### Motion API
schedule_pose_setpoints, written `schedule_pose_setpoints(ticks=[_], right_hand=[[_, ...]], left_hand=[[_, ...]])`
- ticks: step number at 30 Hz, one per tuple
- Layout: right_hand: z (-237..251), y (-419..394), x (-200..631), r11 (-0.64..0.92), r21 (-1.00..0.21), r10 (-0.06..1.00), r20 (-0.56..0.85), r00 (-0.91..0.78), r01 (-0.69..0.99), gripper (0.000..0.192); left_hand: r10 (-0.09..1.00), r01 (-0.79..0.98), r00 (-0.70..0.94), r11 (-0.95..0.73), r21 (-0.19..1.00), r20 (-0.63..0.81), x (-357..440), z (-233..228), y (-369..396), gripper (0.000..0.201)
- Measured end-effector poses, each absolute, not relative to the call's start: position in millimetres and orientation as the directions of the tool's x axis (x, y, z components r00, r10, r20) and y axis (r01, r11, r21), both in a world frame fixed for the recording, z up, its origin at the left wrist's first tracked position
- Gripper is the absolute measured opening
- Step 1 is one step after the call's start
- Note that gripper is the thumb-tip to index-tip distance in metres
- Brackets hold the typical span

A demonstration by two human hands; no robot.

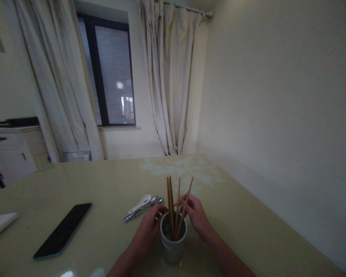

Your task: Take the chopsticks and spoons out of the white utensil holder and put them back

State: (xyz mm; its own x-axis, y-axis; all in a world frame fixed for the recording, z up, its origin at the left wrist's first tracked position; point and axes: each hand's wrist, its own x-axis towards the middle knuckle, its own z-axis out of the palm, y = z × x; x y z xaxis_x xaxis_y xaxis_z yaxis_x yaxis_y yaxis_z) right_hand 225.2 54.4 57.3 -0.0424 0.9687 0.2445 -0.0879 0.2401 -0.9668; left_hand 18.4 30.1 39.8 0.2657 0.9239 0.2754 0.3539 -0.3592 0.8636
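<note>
Yellow-green table [248, 215]: left hand [148, 227] and right hand [196, 215] loosely cup grey holder [173, 246], fingers curled; wooden chopsticks [175, 204] upright between.

We see a pale yellow-green table [248, 215] with a faint whitish floral pattern near its far end. On it stands a white cup [173, 246] with a dim greyish marking on its side, holding light brown wooden chopsticks [174, 207]. Beside it lie a white spoon [140, 203] and silvery metal spoons [142, 211]. The phone [64, 230] is black with a glossy face. A white napkin [0, 224] shows at the left edge. Cream curtains [170, 77] flank a black-framed window [109, 73], the walls are off-white, and the cabinet [8, 152] is white under a dark top.
</note>
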Motion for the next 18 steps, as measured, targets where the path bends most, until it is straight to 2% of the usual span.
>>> schedule_pose_setpoints(ticks=[3, 5, 8, 10, 12, 15, 18], right_hand=[[66, 57, 235, 0.313, -0.94, 0.948, 0.301, 0.102, -0.133, 0.048], [73, 60, 249, 0.383, -0.911, 0.906, 0.337, 0.257, -0.152, 0.045], [82, 66, 278, 0.492, -0.848, 0.807, 0.357, 0.471, -0.199, 0.045], [87, 69, 294, 0.545, -0.799, 0.764, 0.347, 0.545, -0.256, 0.044], [90, 69, 304, 0.57, -0.761, 0.757, 0.339, 0.559, -0.31, 0.042], [94, 63, 303, 0.563, -0.748, 0.785, 0.349, 0.513, -0.352, 0.038], [96, 52, 288, 0.524, -0.792, 0.831, 0.396, 0.39, -0.312, 0.038]], left_hand=[[0.927, 0.446, 0.192, -0.374, 0.813, 0.322, 10, 38, 36, 0.035], [0.929, 0.606, 0.113, -0.346, 0.717, 0.353, 1, 38, 41, 0.034], [0.942, 0.864, 0.086, -0.232, 0.446, 0.324, -13, 39, 44, 0.032], [0.964, 0.949, 0.086, -0.156, 0.273, 0.253, -18, 40, 45, 0.033], [0.976, 0.976, 0.083, -0.12, 0.181, 0.2, -20, 40, 44, 0.034], [0.982, 0.984, 0.086, -0.111, 0.142, 0.171, -18, 41, 42, 0.035], [0.986, 0.991, 0.077, -0.092, 0.1, 0.145, -16, 43, 41, 0.036]])
